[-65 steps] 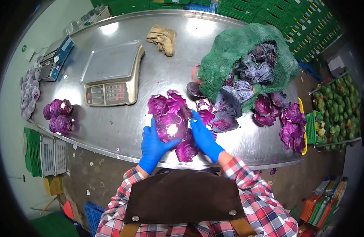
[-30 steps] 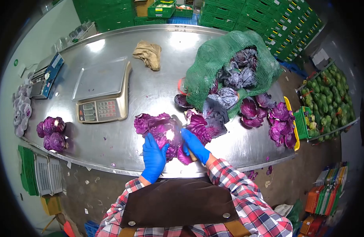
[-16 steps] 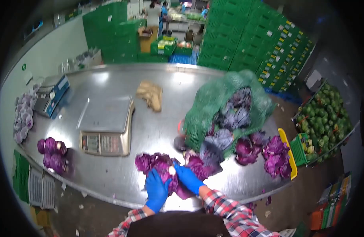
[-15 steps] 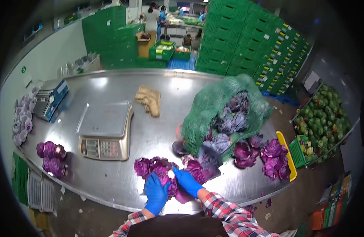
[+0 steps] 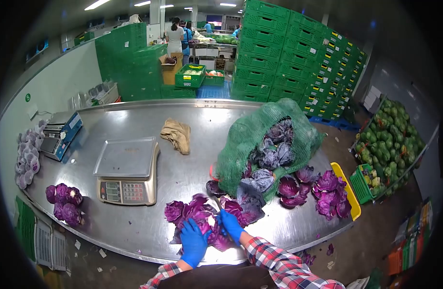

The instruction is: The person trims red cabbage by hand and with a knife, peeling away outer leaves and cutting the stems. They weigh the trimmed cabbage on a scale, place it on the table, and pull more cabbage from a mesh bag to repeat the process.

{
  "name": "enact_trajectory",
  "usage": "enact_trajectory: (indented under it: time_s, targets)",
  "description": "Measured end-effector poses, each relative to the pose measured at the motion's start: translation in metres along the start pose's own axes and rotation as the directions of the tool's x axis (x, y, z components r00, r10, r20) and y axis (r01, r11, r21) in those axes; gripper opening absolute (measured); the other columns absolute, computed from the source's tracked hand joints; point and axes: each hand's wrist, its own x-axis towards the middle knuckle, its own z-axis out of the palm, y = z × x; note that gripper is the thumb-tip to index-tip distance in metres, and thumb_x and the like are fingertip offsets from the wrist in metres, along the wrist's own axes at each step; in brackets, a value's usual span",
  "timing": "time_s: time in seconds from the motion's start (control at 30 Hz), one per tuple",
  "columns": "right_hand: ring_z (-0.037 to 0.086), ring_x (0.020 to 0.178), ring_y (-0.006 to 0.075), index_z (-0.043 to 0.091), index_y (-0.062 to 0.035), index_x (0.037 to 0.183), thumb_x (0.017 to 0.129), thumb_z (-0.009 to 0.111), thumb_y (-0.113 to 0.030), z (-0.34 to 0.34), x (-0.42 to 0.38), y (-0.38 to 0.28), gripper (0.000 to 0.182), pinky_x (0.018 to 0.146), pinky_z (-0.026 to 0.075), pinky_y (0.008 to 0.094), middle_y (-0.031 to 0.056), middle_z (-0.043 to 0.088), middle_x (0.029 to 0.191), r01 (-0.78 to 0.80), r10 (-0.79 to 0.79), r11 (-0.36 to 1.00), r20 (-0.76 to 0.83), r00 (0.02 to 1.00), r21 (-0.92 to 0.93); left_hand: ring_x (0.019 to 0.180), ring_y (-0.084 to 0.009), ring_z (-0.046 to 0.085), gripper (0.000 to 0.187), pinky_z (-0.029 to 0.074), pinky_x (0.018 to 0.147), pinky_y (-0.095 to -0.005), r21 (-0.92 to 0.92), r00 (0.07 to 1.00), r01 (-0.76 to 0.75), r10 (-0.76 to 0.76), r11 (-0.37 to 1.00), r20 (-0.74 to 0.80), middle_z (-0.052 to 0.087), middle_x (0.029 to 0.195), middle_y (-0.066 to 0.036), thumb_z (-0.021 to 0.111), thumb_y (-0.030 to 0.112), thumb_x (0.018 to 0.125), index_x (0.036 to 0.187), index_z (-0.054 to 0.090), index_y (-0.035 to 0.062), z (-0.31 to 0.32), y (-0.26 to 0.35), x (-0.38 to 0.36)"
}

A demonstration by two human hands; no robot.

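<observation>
Both of my hands wear blue gloves at the table's front edge. My left hand (image 5: 194, 242) presses over a red cabbage (image 5: 200, 212), its fingers spread on the near side, and steadies it. The pale cut stem faces up toward me. Just right of it, my right hand (image 5: 229, 225) is closed around what looks like a knife (image 5: 214, 202), whose narrow pale blade points away over the cabbage; the handle is hidden. Loose purple leaves (image 5: 224, 242) lie under and around the cabbage. More cabbages spill from a green mesh bag (image 5: 238, 144) beyond my right hand.
A scale (image 5: 126, 171) stands left of centre, with a tan cloth (image 5: 176, 136) behind it. Trimmed cabbages (image 5: 65, 204) sit at the left edge. Purple leaves (image 5: 331, 192) lie by a yellow tray (image 5: 351, 197) at right. Green crates (image 5: 264, 48) are stacked beyond the table.
My head view has tilted up a little, so the table sits lower. My right hand has drawn back slightly from the stem, and the pale blade now shows above it. My left hand stays on the cabbage.
</observation>
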Motion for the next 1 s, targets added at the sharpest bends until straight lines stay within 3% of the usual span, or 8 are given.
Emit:
enact_trajectory:
  time_s: [0.1,0.2,0.27,0.3,0.37,0.57,0.7,1.0]
  targets:
    - [0.051,0.047,0.014,0.06,-0.0084,0.105,0.095,0.036,-0.043,-0.014,0.008,0.02,0.043,0.043,0.041,0.0264,0.0025,0.056,0.065,0.063,-0.05,0.937,0.045,0.998,-0.343,0.096,-0.0396,0.047,0.083,0.04,0.083,-0.0456,-0.018,0.996,-0.028,0.026,0.999,-0.084,0.035,0.125,-0.037,0.053,0.047,0.082,0.13,0.024,-0.0148,0.009,-0.011,-0.005]
    - [0.056,0.099,0.0232,0.057,-0.0067,0.111,0.096,0.033,-0.037,-0.008,-0.017,0.006,0.042,0.089,0.04,0.0344,0.012,0.06,0.104,0.407,-0.465,0.757,0.017,0.885,-0.51,0.102,-0.0444,0.044,0.081,0.036,0.089,-0.0485,-0.192,0.993,-0.026,0.003,0.981,-0.121,0.033,0.126,-0.038,0.057,0.043,0.082,0.13,0.024,-0.0143,0.007,-0.019,-0.01]
    - [0.057,0.099,0.0235,0.056,-0.0041,0.112,0.095,0.041,-0.03,-0.016,-0.026,0.008,0.034,0.087,0.043,0.0343,0.0135,0.06,0.105,0.598,-0.678,0.546,0.109,0.727,-0.586,0.106,-0.046,0.043,0.081,0.035,0.091,-0.0495,-0.299,0.993,-0.016,-0.018,0.954,-0.113,0.034,0.126,-0.037,0.058,0.04,0.082,0.13,0.024,-0.0137,0.004,-0.025,-0.016]
    - [0.057,0.099,0.022,0.053,-0.0048,0.119,0.094,0.045,-0.027,-0.002,-0.054,-0.021,0.035,0.087,0.043,0.0328,0.0139,0.06,0.106,0.461,-0.516,0.741,0.025,0.856,-0.487,0.108,-0.0466,0.042,0.08,0.034,0.092,-0.0497,-0.341,0.996,0.007,-0.039,0.94,-0.086,0.034,0.126,-0.037,0.06,0.038,0.081,0.131,0.023,-0.0131,-0.001,-0.025,-0.019]
    - [0.057,0.101,0.021,0.044,-0.0084,0.13,0.094,0.045,-0.03,0.001,-0.086,-0.04,0.042,0.087,0.043,0.0326,0.0165,0.059,0.112,0.442,-0.454,0.707,0.124,0.882,-0.552,0.108,-0.0464,0.041,0.079,0.034,0.092,-0.0491,-0.366,0.994,0.013,-0.051,0.931,-0.093,0.034,0.126,-0.035,0.062,0.034,0.08,0.131,0.023,-0.0122,-0.003,-0.024,-0.011]
    - [0.057,0.101,0.0338,0.044,-0.0153,0.131,0.093,0.042,-0.037,0.012,-0.113,-0.045,0.043,0.085,0.045,0.0355,0.0195,0.057,0.113,0.297,-0.262,0.602,0.169,0.95,-0.741,0.101,-0.0422,0.045,0.081,0.037,0.087,-0.046,-0.237,0.987,-0.028,-0.011,0.971,-0.161,0.036,0.125,-0.033,0.065,0.033,0.078,0.131,0.023,-0.011,0.006,-0.027,-0.008]
    - [0.058,0.096,0.0345,0.045,-0.0164,0.129,0.092,0.041,-0.04,0.012,-0.111,-0.033,0.044,0.081,0.046,0.0386,0.017,0.059,0.109,0.251,-0.242,0.541,0.137,0.961,-0.803,0.101,-0.0432,0.045,0.076,0.038,0.088,-0.0455,-0.268,0.984,-0.035,-0.014,0.963,-0.178,0.037,0.126,-0.033,0.066,0.024,0.078,0.132,0.024,-0.0099,0.005,-0.028,-0.009]
    - [0.059,0.09,0.0354,0.05,-0.0153,0.122,0.091,0.04,-0.042,0.006,-0.123,-0.029,0.042,0.08,0.046,0.0425,0.0175,0.062,0.099,0.226,-0.299,0.456,0.091,0.95,-0.861,0.098,-0.042,0.045,0.077,0.038,0.085,-0.0462,-0.25,0.975,-0.073,0.016,0.965,-0.222,0.036,0.126,-0.032,0.066,0.029,0.078,0.131,0.026,-0.0097,0.003,-0.025,-0.011]
